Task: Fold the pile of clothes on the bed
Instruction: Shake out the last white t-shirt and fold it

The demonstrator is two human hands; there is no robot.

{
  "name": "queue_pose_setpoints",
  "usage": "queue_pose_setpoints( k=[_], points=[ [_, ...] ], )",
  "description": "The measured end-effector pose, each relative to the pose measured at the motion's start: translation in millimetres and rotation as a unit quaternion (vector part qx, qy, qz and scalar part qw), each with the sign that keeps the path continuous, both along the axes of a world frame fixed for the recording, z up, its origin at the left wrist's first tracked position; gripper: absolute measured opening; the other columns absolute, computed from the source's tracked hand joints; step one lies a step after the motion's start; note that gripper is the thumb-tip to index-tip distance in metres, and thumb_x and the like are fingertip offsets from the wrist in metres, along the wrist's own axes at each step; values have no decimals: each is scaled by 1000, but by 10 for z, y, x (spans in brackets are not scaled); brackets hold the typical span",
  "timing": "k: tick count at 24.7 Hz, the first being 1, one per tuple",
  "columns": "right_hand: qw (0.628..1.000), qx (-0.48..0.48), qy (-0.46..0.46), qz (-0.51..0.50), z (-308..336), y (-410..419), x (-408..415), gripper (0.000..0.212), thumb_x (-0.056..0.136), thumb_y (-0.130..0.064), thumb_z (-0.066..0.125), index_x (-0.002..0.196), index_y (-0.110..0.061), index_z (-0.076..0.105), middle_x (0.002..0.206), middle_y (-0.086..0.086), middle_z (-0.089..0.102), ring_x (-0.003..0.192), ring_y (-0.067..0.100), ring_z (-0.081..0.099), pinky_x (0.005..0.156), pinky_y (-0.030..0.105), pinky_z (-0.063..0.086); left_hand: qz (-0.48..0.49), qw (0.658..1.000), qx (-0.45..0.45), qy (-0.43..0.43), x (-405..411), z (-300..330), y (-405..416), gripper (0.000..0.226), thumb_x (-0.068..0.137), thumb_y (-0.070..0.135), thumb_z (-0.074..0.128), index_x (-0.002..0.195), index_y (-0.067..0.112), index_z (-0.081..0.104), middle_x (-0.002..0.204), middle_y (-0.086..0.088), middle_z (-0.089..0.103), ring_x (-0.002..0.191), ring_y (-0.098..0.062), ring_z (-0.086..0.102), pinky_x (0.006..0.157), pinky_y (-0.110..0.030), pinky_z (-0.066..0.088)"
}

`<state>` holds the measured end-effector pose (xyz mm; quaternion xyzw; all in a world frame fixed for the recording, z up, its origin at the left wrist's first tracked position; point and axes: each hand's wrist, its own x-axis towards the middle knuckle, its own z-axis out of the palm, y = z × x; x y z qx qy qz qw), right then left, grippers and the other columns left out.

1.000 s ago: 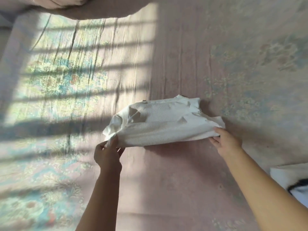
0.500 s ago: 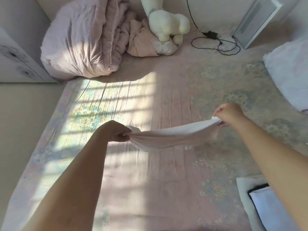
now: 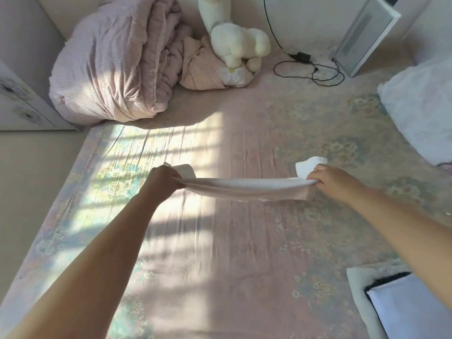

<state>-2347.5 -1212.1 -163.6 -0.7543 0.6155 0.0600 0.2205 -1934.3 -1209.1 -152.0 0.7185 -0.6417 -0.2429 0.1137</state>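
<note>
A pale, whitish knit garment (image 3: 247, 189) hangs stretched flat between my two hands, lifted above the pink floral bed sheet (image 3: 220, 265). My left hand (image 3: 162, 181) grips its left end, with a small flap of cloth sticking out behind the knuckles. My right hand (image 3: 329, 178) pinches the right end, where a white corner pokes up past the fingers. The cloth sags slightly in the middle. A white heap of clothes (image 3: 420, 118) lies at the right edge of the bed.
A bunched pink duvet (image 3: 115, 67) and a white plush toy (image 3: 237, 42) sit at the head of the bed. A black cable (image 3: 310, 69) and a white appliance (image 3: 367, 37) lie at the far right. Folded white and dark items (image 3: 396, 304) rest at the lower right.
The garment lay on the sheet a second ago; both hands have lifted it and pulled it taut. My hands have moved further apart, and the view has tilted up towards the head of the bed.
</note>
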Motion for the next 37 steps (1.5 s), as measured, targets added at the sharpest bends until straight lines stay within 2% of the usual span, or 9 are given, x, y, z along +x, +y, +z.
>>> queue_pose_setpoints(
  k=[7,13,20,23,26,29,31,34,37],
  points=[
    [987,-147,-1,-59,-338,-523,127,27,92,-9,54,115,-10,67,115,18,58,101,37,57,80,41,47,37,989,-141,-5,164,-421,-484,19,84,17,68,74,2,72,67,-20,60,63,-19,46,61,-29,34],
    [954,-285,-61,-65,-1137,234,220,32,76,10,70,105,-3,72,116,33,56,94,48,62,72,50,53,132,969,-209,24,77,-1246,374,25,79,-6,69,103,-3,70,83,-26,60,72,-38,59,65,-31,39],
    [989,95,-28,-113,-3187,1551,314,63,91,6,48,147,-15,30,158,12,7,144,30,19,113,34,25,72,993,87,13,-151,-3175,1925,49,77,-16,59,126,-11,54,128,-30,49,114,-46,50,99,-47,40],
    [973,31,-92,-211,-3391,1689,347,58,88,11,47,141,-11,42,156,12,18,141,24,25,106,28,29,192,976,59,89,-81,-3348,2130,29,87,-2,57,114,6,65,128,-13,55,112,-29,55,90,-30,46],
    [876,-108,-179,-435,-3330,1414,448,42,84,6,57,126,3,50,131,22,43,118,26,43,94,25,37,465,850,52,243,41,-3334,1760,27,91,29,57,99,3,59,98,-12,62,99,-28,60,83,-34,46],
    [645,-86,-273,-708,-3366,919,351,54,81,-17,72,123,-2,42,119,10,47,104,18,50,91,33,46,627,666,66,398,225,-3361,1265,44,87,33,65,114,-1,58,111,-15,61,106,-27,60,89,-35,49],
    [613,25,-233,-755,-3461,761,272,62,81,-27,72,130,-2,43,128,11,51,114,25,54,96,37,45,654,693,77,293,201,-3401,1086,54,83,34,71,122,2,51,122,-14,55,114,-28,57,88,-35,49],
    [690,33,-75,-719,-3551,737,208,69,80,-35,72,134,-2,42,136,19,46,123,35,48,100,41,41,621,774,56,109,95,-3441,1013,72,82,36,71,133,-1,36,135,-20,38,124,-34,43,103,-41,39],
    [619,162,-215,-738,-3608,716,224,63,88,-33,65,138,-2,41,135,12,49,122,28,49,88,34,46,682,681,102,248,61,-3389,883,82,80,42,71,139,-1,31,134,-17,40,128,-29,41,103,-36,41]
  ],
)
